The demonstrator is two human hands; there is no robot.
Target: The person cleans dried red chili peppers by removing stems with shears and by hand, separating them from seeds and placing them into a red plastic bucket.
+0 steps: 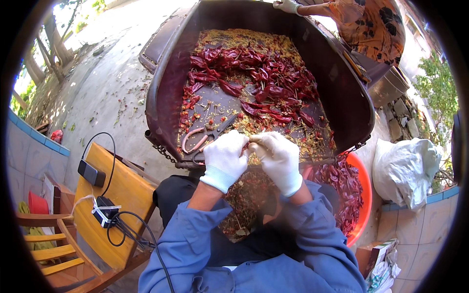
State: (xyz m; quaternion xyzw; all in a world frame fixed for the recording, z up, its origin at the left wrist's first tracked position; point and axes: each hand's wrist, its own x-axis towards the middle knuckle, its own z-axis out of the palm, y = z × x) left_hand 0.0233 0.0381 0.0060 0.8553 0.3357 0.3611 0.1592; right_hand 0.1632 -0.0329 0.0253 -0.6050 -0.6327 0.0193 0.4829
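Observation:
My left hand [222, 158] and my right hand [278, 161], both in white gloves, meet with fingertips pinched together at the near edge of a dark metal cart bed [161, 97]; what they hold is too small or hidden to make out. Scissors with pink handles [194, 141] lie in the bed just left of my hands. Dried red chili peppers [273, 95] are spread across the bed among yellow seeds [229, 38] and scattered stems.
Another person's gloved hand [288, 6] holds the far rim. An orange tub [359, 185] of red chilies is at my right beside a white sack [403, 171]. A wooden chair [115, 234] with black cabled devices stands at left; a dark heap [246, 205] is below my hands.

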